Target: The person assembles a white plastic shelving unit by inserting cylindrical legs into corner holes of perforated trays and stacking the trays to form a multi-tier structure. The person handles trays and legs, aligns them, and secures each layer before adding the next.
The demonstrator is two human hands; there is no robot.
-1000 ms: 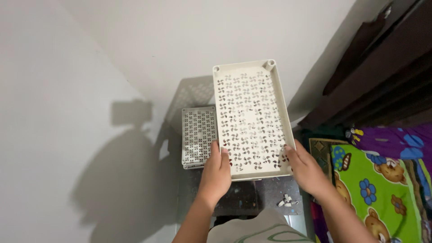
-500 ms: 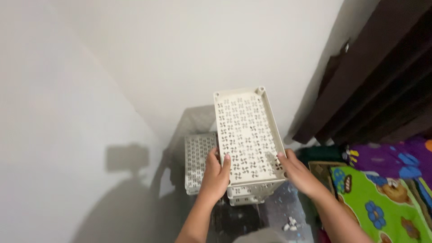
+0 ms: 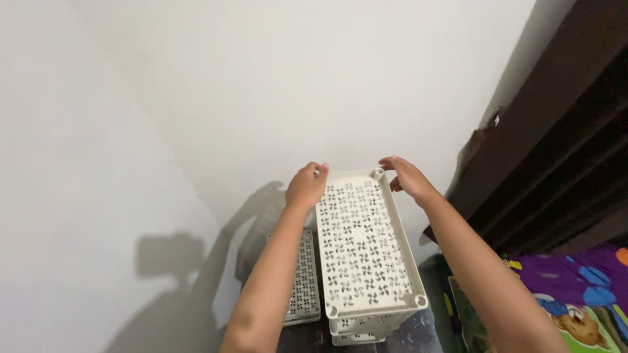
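Wall [image 3: 314, 85]: white, far behind everything.
Perforated shelf tray [image 3: 366, 245]: cream, flat on its stack, long axis running near to far.
Grey tray [image 3: 302, 278]: just left, lower.
Left hand [image 3: 306, 186]: fingers closed on far-left corner.
Right hand [image 3: 405, 176]: fingers spread, touching far-right corner.

— What's down on the floor [image 3: 307, 336] there?
— A stack of cream perforated trays [image 3: 366, 261] by the wall, a grey perforated tray [image 3: 302, 281] lying just left, and a colourful mat [image 3: 575, 307] at the right.
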